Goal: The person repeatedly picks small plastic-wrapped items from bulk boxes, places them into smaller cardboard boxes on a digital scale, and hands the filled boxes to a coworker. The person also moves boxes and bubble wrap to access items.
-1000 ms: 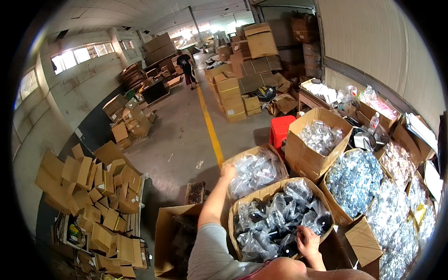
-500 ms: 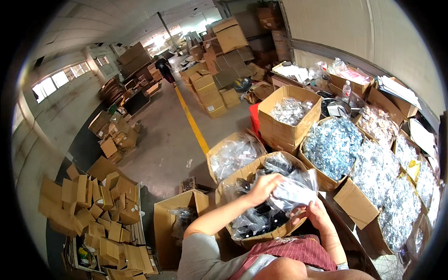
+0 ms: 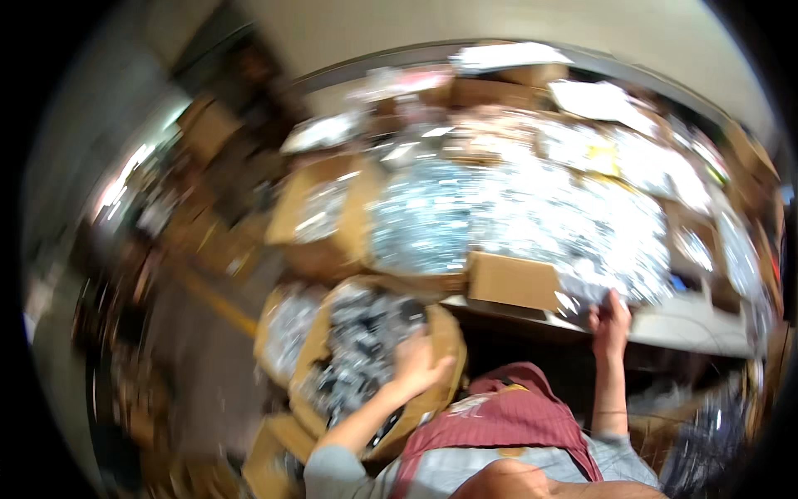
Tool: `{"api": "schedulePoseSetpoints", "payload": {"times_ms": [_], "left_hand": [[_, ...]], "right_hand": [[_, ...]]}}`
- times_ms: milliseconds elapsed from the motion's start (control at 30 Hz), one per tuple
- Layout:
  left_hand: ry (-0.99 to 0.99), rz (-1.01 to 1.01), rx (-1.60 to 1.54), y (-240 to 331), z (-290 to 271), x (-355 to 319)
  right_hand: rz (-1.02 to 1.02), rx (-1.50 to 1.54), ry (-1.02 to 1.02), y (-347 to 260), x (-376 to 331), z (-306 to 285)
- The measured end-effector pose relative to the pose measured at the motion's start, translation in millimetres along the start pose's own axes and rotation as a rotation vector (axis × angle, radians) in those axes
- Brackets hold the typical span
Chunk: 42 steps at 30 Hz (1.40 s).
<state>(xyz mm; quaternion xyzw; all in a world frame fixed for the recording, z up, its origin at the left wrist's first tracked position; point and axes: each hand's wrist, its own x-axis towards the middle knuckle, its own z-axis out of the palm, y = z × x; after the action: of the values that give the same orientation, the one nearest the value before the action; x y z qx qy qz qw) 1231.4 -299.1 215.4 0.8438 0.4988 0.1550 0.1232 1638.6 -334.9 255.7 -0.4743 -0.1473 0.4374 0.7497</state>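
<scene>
My left hand (image 3: 422,366) is over the right side of a cardboard box (image 3: 453,337), its thumb apart from the fingers; I make out nothing in it. Clear plastic bags with dark pieces (image 3: 357,349) fill that box. My right hand (image 3: 611,323) is raised at the near edge of a big heap of shiny clear plastic packets (image 3: 573,224). Its fingertips are beside or against the lowest packets; motion blur hides whether they grip one. A small brown carton flap (image 3: 513,281) stands upright to the left of this hand.
Left of the heap are a box of bluish shiny packets (image 3: 424,216) and a taller carton of clear bags (image 3: 287,204). Another box of clear bags (image 3: 291,324) adjoins the dark-piece box. A white table edge (image 3: 690,333) runs at right. White sheets (image 3: 507,56) lie at the back.
My view has swung right. The clear bag both hands held is no longer between them. My hands have parted, the left over the box, the right out to the packet heap.
</scene>
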Motion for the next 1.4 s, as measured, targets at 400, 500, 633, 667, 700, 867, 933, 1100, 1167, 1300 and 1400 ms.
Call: {"api": "schedulePoseSetpoints", "payload": {"times_ms": [400, 500, 633, 667, 700, 867, 933, 1100, 1167, 1300, 1400], "left_hand": [[-0.101, -0.156, 0.027, 2.2, 0.9, -4.8], [-0.081, -0.147, 0.033, -0.9, 5.0, -5.1], [-0.080, -0.165, 0.026, 3.7, -2.5, -8.2], [-0.073, -0.166, 0.016, 4.4, -3.5, -8.6], [-0.070, -0.165, 0.009, 3.5, -4.8, -10.1], [0.002, -0.135, -0.174, -1.2, -11.1, -7.2], [0.105, -0.229, -0.431, -6.6, -10.2, -11.3], [0.272, -0.363, -0.626, -26.3, -30.6, -43.3], [0.144, -0.364, -0.292, -56.1, -39.8, -56.0], [-0.112, -0.443, 0.177, -102.4, -15.9, -107.6], [-0.141, -0.533, 0.071, -103.3, -9.9, -110.0]], "right_hand": [[-0.286, 0.160, 0.111, -168.1, 114.5, -125.8], [-0.068, -0.414, 0.129, -156.8, 159.8, -138.4], [-0.297, -0.410, -0.310, -89.9, 125.3, -44.7], [-0.334, -0.451, -0.400, -80.8, 111.9, -20.2], [-0.360, -0.478, -0.453, -71.3, 96.4, 2.8], [-0.370, -0.651, -0.795, -18.3, 63.2, 74.9], [-0.342, -0.638, -0.907, 8.5, 53.0, 93.3], [-0.503, -0.611, -1.063, 55.5, 24.3, 122.9], [-0.367, -0.678, -1.084, 64.6, 15.8, 124.6], [-0.376, -0.681, -1.163, 104.5, -3.5, 135.4], [-0.345, -0.754, -1.235, 124.9, -19.4, 143.7]]}}
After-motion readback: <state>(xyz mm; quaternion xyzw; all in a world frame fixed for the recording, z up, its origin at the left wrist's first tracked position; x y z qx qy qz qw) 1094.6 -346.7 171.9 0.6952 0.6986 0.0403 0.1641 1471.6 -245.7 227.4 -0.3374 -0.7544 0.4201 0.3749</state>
